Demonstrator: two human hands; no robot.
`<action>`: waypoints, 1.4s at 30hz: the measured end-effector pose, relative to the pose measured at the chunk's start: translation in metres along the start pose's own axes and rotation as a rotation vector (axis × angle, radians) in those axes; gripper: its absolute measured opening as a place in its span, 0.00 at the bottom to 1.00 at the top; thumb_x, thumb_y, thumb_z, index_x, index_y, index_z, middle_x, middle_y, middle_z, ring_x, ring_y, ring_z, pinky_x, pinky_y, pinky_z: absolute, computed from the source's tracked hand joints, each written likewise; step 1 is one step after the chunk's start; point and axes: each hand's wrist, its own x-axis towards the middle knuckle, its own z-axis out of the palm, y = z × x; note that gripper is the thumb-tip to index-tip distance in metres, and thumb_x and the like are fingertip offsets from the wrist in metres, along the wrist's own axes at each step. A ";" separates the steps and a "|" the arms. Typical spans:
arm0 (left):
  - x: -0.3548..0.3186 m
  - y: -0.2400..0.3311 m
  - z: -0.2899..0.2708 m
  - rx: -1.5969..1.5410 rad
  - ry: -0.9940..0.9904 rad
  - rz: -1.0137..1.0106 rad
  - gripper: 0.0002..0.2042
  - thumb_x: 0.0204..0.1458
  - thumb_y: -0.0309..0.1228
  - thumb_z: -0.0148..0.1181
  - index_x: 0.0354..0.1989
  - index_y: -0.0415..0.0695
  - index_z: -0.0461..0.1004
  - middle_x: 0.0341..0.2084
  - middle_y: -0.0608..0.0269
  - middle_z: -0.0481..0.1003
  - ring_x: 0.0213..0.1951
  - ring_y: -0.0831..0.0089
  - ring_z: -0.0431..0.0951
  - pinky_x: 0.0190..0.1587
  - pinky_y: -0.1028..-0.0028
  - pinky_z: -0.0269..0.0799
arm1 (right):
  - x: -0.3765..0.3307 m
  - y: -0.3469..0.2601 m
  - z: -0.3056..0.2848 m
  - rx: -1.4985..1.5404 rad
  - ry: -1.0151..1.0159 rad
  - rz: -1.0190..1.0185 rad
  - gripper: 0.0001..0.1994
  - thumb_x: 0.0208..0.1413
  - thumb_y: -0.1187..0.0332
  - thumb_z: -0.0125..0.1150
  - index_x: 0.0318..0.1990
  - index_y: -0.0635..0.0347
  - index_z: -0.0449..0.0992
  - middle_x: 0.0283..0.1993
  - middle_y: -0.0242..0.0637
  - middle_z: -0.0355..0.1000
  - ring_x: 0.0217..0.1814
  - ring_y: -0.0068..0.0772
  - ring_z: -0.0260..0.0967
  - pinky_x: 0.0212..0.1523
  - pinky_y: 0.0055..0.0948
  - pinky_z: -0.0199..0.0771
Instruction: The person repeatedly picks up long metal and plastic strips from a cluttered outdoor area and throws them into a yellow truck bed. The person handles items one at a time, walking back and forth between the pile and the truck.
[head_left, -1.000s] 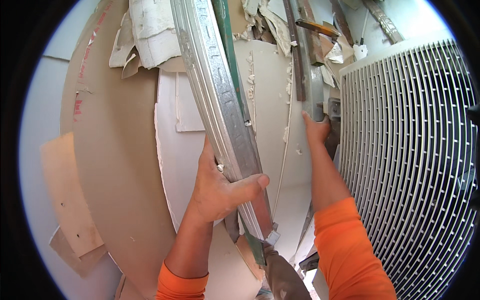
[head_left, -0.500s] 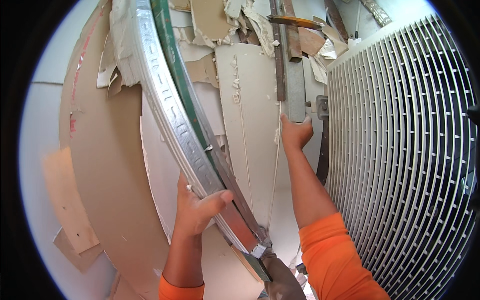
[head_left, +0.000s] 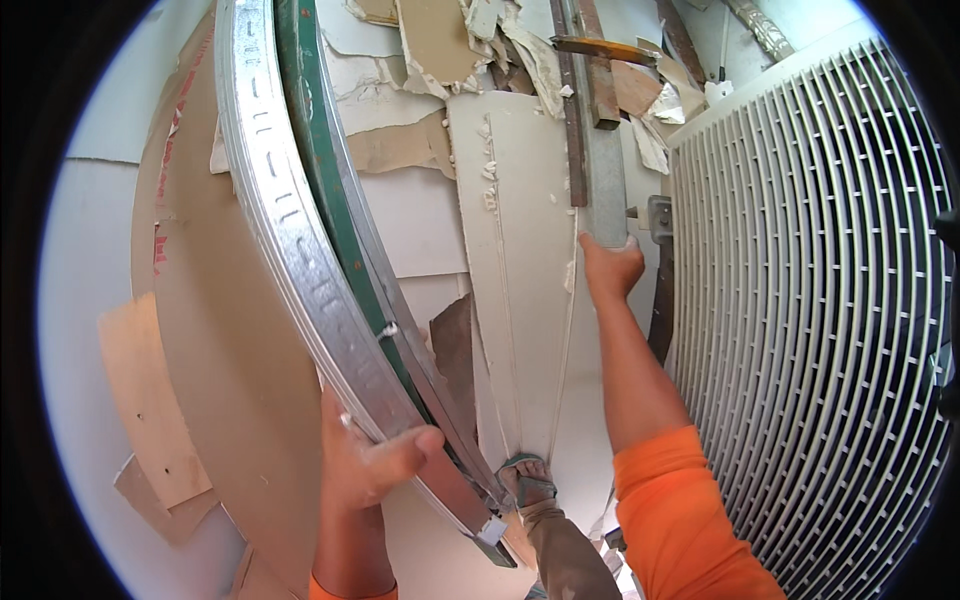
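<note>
A long silvery metal channel point(head_left: 300, 240) with punched slots is gripped near its lower end by the left hand point(head_left: 365, 465), the fingers wrapped round its underside and the thumb laid across its face; it runs up and away toward the top left of the view, bent by the lens. A green-painted metal strip point(head_left: 320, 180) lies against its right edge, and a second grey strip follows beneath it. The right hand point(head_left: 610, 270) is stretched well ahead — closed round the lower end of a flat grey metal bar point(head_left: 603, 160) that stands among the debris. The two hands are held well apart. Behind the channel a large sheet of brown-faced plasterboard point(head_left: 230, 330) leans, with a white plasterboard panel point(head_left: 520, 260) lying between the hands. Torn scraps of board and paper point(head_left: 440, 40) are heaped at the top of the view. A white slatted grille point(head_left: 810, 330) fills the right side. A sandalled foot point(head_left: 528, 482) is seen below — on the white panel.
</note>
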 end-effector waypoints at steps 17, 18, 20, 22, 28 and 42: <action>-0.038 0.009 -0.029 -0.152 -0.026 -0.163 0.46 0.29 0.45 0.80 0.59 0.35 0.68 0.46 0.55 0.77 0.47 0.62 0.80 0.50 0.63 0.78 | -0.051 -0.086 -0.056 -0.058 0.015 -0.048 0.23 0.38 0.58 0.75 0.34 0.67 0.75 0.32 0.54 0.79 0.35 0.56 0.79 0.39 0.46 0.78; -0.048 0.015 -0.036 -0.145 -0.016 -0.182 0.46 0.29 0.44 0.80 0.59 0.35 0.68 0.46 0.55 0.77 0.47 0.62 0.80 0.50 0.63 0.78 | -0.060 -0.090 -0.063 -0.140 0.006 -0.066 0.23 0.38 0.57 0.75 0.34 0.67 0.75 0.32 0.54 0.78 0.35 0.56 0.79 0.39 0.46 0.78; -0.066 0.024 -0.052 -0.139 0.025 -0.169 0.46 0.29 0.43 0.80 0.60 0.36 0.68 0.47 0.56 0.76 0.48 0.62 0.79 0.50 0.64 0.77 | -0.080 -0.101 -0.072 -0.288 -0.011 -0.120 0.23 0.39 0.57 0.75 0.34 0.68 0.75 0.31 0.54 0.78 0.35 0.57 0.79 0.39 0.46 0.78; -0.081 0.035 -0.064 -0.053 -0.038 -0.139 0.46 0.29 0.41 0.80 0.61 0.36 0.67 0.48 0.57 0.76 0.48 0.64 0.78 0.51 0.64 0.76 | -0.106 -0.109 -0.090 -0.245 -0.005 -0.111 0.23 0.39 0.57 0.75 0.33 0.69 0.76 0.30 0.51 0.79 0.33 0.52 0.79 0.39 0.43 0.78; -0.114 0.042 -0.105 -0.034 -0.121 -0.156 0.45 0.32 0.37 0.77 0.63 0.39 0.64 0.48 0.60 0.73 0.49 0.67 0.74 0.53 0.67 0.72 | -0.190 -0.119 -0.137 0.146 -0.154 0.053 0.18 0.43 0.62 0.75 0.33 0.70 0.80 0.29 0.42 0.80 0.31 0.34 0.79 0.38 0.33 0.77; -0.241 0.053 -0.133 -0.081 -0.245 -0.149 0.51 0.36 0.27 0.74 0.73 0.36 0.53 0.57 0.57 0.70 0.58 0.67 0.69 0.62 0.68 0.65 | -0.384 -0.057 -0.254 0.225 -0.240 0.268 0.21 0.43 0.62 0.77 0.40 0.70 0.79 0.36 0.46 0.81 0.39 0.40 0.80 0.44 0.36 0.77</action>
